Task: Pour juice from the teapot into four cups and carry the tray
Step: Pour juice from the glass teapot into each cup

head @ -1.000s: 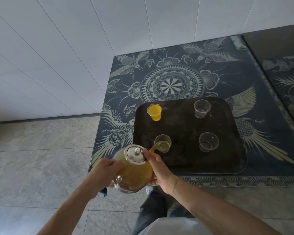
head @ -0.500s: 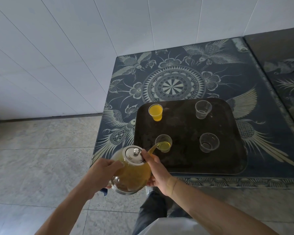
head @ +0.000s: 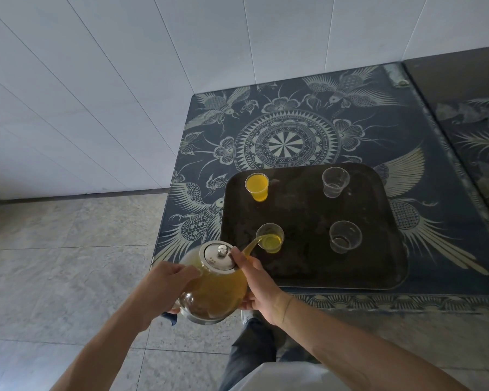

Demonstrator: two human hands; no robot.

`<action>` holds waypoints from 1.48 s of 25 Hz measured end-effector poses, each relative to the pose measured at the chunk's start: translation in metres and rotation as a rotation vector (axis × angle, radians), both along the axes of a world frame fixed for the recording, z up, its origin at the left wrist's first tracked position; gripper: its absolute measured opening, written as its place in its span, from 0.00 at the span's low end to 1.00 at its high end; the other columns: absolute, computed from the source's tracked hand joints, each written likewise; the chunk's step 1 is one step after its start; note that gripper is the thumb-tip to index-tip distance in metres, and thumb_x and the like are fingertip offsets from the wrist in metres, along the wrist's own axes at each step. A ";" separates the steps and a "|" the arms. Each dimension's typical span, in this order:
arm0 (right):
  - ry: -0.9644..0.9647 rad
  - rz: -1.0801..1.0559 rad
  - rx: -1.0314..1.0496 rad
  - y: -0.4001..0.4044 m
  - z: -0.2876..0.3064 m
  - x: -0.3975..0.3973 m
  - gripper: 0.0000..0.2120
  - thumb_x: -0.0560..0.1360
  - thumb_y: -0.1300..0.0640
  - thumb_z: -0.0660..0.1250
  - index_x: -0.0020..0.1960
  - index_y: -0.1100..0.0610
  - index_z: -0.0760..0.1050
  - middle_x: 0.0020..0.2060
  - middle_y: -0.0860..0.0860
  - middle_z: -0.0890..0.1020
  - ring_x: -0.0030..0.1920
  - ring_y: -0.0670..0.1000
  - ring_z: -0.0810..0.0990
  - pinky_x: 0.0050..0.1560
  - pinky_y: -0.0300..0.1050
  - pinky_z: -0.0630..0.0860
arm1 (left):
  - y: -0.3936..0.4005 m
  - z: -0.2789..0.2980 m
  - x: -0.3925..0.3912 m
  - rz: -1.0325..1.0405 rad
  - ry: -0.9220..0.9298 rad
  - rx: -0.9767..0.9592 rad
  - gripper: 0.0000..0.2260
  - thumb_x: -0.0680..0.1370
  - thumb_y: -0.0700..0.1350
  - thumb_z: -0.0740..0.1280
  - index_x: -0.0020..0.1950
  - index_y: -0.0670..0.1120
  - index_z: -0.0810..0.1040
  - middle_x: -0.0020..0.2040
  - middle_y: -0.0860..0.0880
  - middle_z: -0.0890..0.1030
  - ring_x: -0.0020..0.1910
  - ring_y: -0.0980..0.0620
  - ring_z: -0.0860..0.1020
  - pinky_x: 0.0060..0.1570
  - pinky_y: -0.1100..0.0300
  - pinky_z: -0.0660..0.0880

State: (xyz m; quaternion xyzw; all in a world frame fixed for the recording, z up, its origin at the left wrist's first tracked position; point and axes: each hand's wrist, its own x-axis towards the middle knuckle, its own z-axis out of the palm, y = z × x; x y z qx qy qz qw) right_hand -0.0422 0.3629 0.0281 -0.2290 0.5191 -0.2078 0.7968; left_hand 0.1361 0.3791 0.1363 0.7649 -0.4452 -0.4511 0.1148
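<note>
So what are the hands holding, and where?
Both hold the teapot: left hand at its handle side, right hand against the body, one finger on the lid.

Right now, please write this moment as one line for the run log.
step: pouring | teapot: held by left hand and right hand | near-left cup: filling | far-left cup: full | right cups: empty
</note>
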 end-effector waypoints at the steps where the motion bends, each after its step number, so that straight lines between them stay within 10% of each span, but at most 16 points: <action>1: 0.000 -0.002 0.002 0.000 0.000 0.000 0.40 0.68 0.24 0.65 0.73 0.44 0.65 0.63 0.55 0.80 0.62 0.58 0.80 0.52 0.52 0.81 | 0.000 0.000 0.000 -0.002 0.002 0.003 0.23 0.77 0.47 0.69 0.22 0.48 0.72 0.20 0.53 0.67 0.17 0.57 0.65 0.17 0.65 0.65; 22: -0.020 -0.023 0.019 -0.005 0.001 -0.001 0.39 0.69 0.24 0.65 0.73 0.44 0.65 0.63 0.53 0.79 0.61 0.57 0.81 0.48 0.50 0.81 | -0.010 0.006 -0.003 -0.021 -0.040 0.025 0.15 0.76 0.49 0.68 0.32 0.44 0.76 0.28 0.45 0.68 0.29 0.48 0.67 0.35 0.54 0.68; 37: -0.038 -0.018 0.022 -0.003 -0.009 0.001 0.39 0.68 0.23 0.66 0.71 0.44 0.67 0.62 0.54 0.81 0.61 0.58 0.81 0.58 0.57 0.82 | -0.012 0.003 -0.002 -0.013 -0.068 0.053 0.18 0.76 0.49 0.68 0.27 0.45 0.76 0.25 0.47 0.70 0.19 0.54 0.69 0.21 0.63 0.69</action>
